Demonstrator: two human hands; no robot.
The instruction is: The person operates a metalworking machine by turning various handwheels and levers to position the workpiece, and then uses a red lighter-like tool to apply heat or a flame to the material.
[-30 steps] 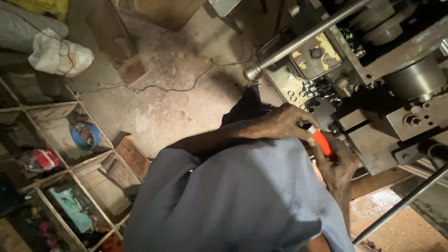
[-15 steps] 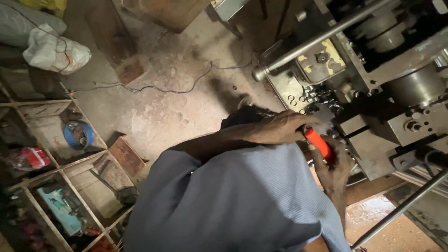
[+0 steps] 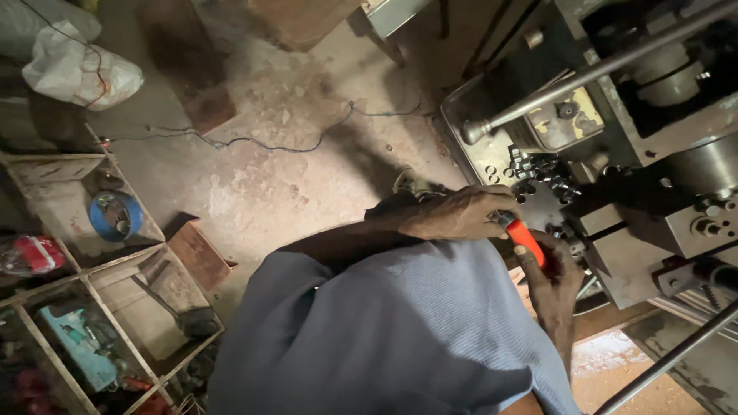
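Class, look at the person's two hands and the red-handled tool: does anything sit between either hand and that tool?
Nothing visible does. The left hand covers the upper end of the red-handled tool, and the right hand cups it from below, both touching it directly, close beside the grey machine.

Red-handled tool's (image 3: 527, 240) tip hidden behind both hands' fingers (image 3: 492, 219).
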